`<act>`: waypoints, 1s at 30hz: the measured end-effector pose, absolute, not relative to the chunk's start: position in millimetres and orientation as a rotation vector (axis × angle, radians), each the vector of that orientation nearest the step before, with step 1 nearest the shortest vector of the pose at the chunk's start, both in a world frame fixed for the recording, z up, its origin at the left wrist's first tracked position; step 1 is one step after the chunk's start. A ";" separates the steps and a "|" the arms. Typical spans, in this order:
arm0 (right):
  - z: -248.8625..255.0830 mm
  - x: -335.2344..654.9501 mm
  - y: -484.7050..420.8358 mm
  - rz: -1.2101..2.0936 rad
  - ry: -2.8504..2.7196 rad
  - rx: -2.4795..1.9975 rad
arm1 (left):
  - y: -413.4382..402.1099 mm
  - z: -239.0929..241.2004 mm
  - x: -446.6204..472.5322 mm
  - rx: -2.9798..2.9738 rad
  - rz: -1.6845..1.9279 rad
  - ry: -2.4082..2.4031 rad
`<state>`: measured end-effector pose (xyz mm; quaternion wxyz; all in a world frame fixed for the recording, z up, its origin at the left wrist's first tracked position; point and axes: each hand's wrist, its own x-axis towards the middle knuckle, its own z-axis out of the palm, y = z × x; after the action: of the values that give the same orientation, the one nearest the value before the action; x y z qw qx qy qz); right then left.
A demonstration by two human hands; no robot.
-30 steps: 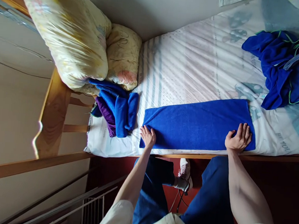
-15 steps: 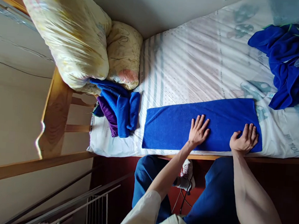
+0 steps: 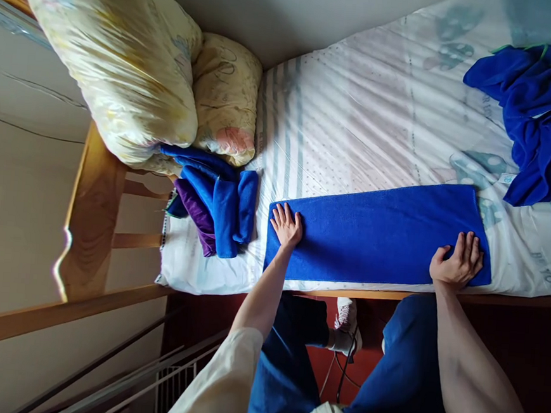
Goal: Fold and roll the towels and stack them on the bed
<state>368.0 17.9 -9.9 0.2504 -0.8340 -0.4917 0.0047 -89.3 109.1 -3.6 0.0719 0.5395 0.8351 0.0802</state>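
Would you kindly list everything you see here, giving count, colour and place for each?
sheet: one, white with grey stripes, over the bed
bed frame: one, light wood, left and near side
pillows: two, pale yellow, at the head end
folded towels: small pile, blue and purple, beside the pillows
flat towel: one, blue, folded long, along the sheet's near edge
crumpled cloth: one heap, blue with green trim, far right
wire rack: one, white, bottom left
shoe: one, white, below the bed frame
left hand: flat on the flat towel's left end
right hand: on its right end
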 end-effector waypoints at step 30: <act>-3.5 365.9 19.8 0.036 -1.320 -2.301 | 7.8 -6.5 37.2 2.190 0.462 1.731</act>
<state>365.9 19.8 -3.5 0.2419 -0.8416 -0.4828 0.0130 37.2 7.8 -6.5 0.1554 0.7645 0.6045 0.1614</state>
